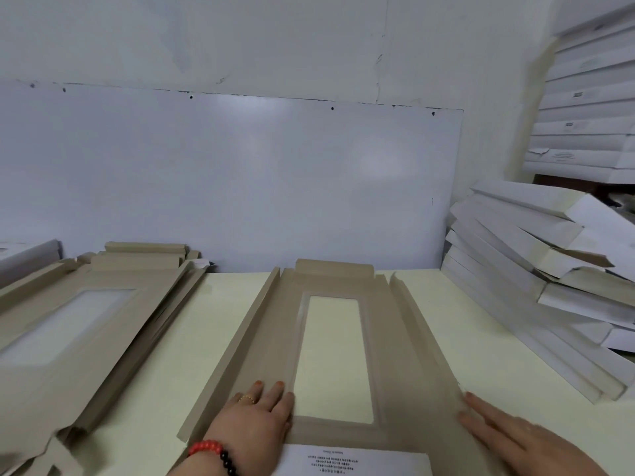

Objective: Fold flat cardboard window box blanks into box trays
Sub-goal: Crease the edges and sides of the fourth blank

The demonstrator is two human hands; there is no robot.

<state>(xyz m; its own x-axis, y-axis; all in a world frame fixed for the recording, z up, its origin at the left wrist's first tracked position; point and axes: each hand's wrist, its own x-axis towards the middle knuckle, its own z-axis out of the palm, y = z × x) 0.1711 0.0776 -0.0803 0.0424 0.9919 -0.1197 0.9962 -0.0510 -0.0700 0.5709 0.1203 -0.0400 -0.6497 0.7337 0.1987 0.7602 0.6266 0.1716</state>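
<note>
Folding is at the side-wall step: one window box blank (pixel 330 355) lies lengthwise on the middle of the tabletop (pixel 488 341), its left long flap already raised, its far end flap creased up. The left hand (pixel 261 412) presses flat on the panel left of the window, grip wide and holding nothing; the right hand (pixel 494 427) lies with straight fingers along the near right flap. Next, I judge, that flap must be creased upright. More flat blanks (pixel 72 324) wait at left; finished white boxes (pixel 536 269) are piled at right.

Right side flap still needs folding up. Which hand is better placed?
Right, probably. The right hand lies with straight fingers along the blank's right flap; the left hand presses the panel beside the window.
</note>
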